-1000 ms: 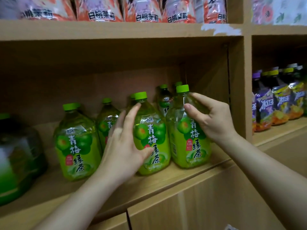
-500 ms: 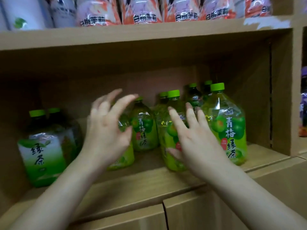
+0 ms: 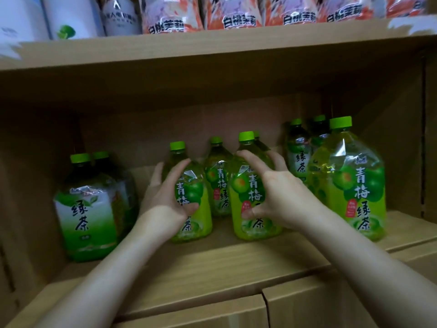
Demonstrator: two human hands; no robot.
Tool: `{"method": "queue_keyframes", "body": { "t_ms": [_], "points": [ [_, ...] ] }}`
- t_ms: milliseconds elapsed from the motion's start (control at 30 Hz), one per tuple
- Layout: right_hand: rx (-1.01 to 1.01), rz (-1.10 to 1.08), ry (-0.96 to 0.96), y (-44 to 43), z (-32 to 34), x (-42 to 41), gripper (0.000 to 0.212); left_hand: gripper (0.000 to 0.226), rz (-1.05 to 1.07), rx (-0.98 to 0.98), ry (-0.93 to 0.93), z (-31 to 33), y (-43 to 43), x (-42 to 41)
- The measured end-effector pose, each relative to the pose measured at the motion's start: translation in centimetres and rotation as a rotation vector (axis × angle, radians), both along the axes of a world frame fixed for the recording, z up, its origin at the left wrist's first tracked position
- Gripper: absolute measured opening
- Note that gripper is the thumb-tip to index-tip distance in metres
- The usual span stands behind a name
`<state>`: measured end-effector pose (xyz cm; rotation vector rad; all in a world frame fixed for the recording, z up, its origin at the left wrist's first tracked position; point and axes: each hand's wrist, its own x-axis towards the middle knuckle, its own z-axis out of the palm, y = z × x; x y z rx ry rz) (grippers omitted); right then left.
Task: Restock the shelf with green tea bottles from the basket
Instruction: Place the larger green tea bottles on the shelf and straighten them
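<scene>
Both hands have closed in since half a second back. They were spread and hovering, and now my left hand (image 3: 165, 202) is curled round the left bottle (image 3: 198, 223), thumb across the label. My right hand (image 3: 281, 197) is clamped on the middle bottle (image 3: 250, 185) the same way. Both bottles stand upright on the shelf (image 3: 212, 263), a bit back from the front edge, with a gap between them.

They're full, so I'd guess heavy-ish. The plastic looks thin and slick under that wrap label, so it'll probably dent if I squeeze hard. Best hold is round the body at the label or the shoulder under the cap, not the cap alone.

The right bottle (image 3: 354, 185) stands just beside my right wrist, and a back bottle (image 3: 217, 183) peeks out between the two I'm holding. The white-label bottle (image 3: 87, 209) sits off to the left. The top shelf (image 3: 212, 48) carries peach bottles (image 3: 236, 13). The basket isn't in view.
</scene>
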<state>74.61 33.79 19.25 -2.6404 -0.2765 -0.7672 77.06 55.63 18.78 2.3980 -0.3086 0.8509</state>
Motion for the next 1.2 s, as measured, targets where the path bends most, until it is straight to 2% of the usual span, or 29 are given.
{"method": "queue_keyframes", "body": {
  "t_ms": [133,233,367,600,733,800,900,967,1000,1067,1133,1200],
  "points": [
    [0.088,0.143,0.07,0.4,0.0,1.8,0.118,0.087,0.036,0.163,-0.11,-0.3,0.1,0.4],
    [0.09,0.134,0.088,2.0,0.3,3.3,0.117,0.085,0.043,0.298,-0.21,-0.4,0.3,0.6],
    [0.043,0.079,0.058,3.0,0.1,4.4,0.117,0.086,0.051,0.35,-0.205,-0.6,0.6,0.7],
    [0.108,0.075,0.109,3.2,-0.2,4.0,0.122,0.086,0.127,0.457,-0.16,0.0,0.3,0.0],
    [0.244,0.129,0.175,2.7,-0.8,2.6,0.12,0.095,0.083,0.676,-0.31,-0.1,-1.8,-1.2],
    [0.22,0.126,0.049,1.8,-1.1,0.9,0.099,0.082,0.016,0.805,-0.394,-0.3,-3.5,-1.6],
    [0.236,0.086,-0.387,-1.2,-1.2,-3.8,0.056,0.058,0.031,0.935,-0.43,-0.4,-5.3,-1.3],
    [0.266,0.021,-0.648,-3.6,-0.9,-7.1,0.043,0.049,0.076,0.982,-0.404,-0.6,-6.3,-1.1],
    [0.255,-0.065,-0.724,-4.8,-0.8,-8.1,0.045,0.047,0.09,0.962,-0.378,-0.5,-6.9,-1.3],
    [0.266,-0.291,-0.699,-7.0,-0.8,-8.7,0.071,0.05,0.023,0.812,-0.318,-0.6,-8.5,-2.0],
    [0.364,-0.41,-0.459,-8.6,-1.0,-8.0,0.104,0.062,-0.209,0.627,-0.277,-0.9,-10.9,-3.2],
    [0.451,-0.376,-0.226,-9.4,-1.8,-6.8,0.119,0.079,-0.424,0.554,-0.307,-1.4,-13.5,-4.2]
  ]
}}
